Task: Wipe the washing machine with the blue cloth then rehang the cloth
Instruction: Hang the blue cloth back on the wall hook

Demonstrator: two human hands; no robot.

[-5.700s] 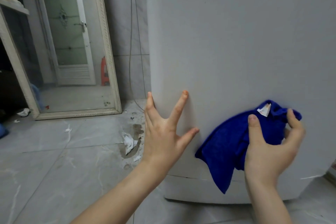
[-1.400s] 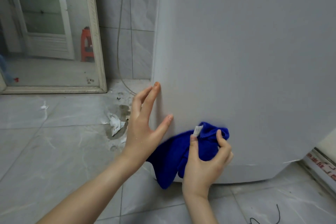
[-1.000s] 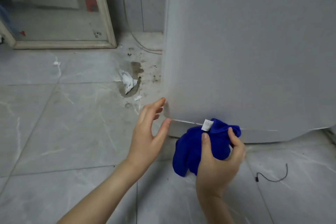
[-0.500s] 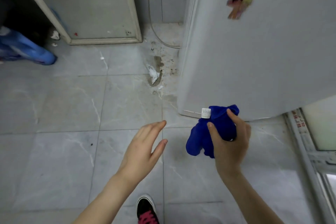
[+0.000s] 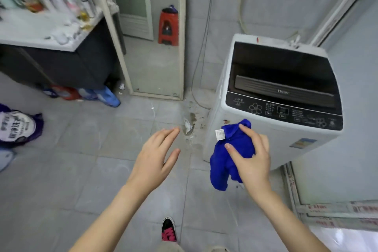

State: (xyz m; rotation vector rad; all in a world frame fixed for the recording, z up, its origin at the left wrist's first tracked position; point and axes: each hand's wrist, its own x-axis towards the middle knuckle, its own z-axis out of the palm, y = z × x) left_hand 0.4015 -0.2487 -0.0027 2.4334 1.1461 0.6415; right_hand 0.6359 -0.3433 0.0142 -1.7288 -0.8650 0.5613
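The right hand (image 5: 252, 159) grips the blue cloth (image 5: 225, 165), thumb and fingers curled round its bunched upper part. The cloth's long axis runs roughly up and down in the view. Its loose lower end droops toward the tiled floor (image 5: 81, 170), and its white tag (image 5: 219, 134) sticks out at the upper left. The cloth is held in front of the washing machine (image 5: 216, 108), at the near left corner just below the control panel (image 5: 286, 110); whether it touches the white casing cannot be told. The machine's dark lid (image 5: 282, 63) is closed.

The left hand (image 5: 155, 161) is open and holds nothing, its fingers straight and pointing toward the machine, over bare floor.

Between that hand and the machine a crumpled scrap of paper (image 5: 188, 127) lies on a dirty patch of floor. A tall mirror (image 5: 155, 47) leans on the wall behind, with a cable (image 5: 202, 47) running down beside it. At far left stands a worktop (image 5: 41, 28) crowded with blurred bottles, and a detergent bag (image 5: 16, 127) sits on the floor. A black shoe (image 5: 168, 231) shows at the bottom.
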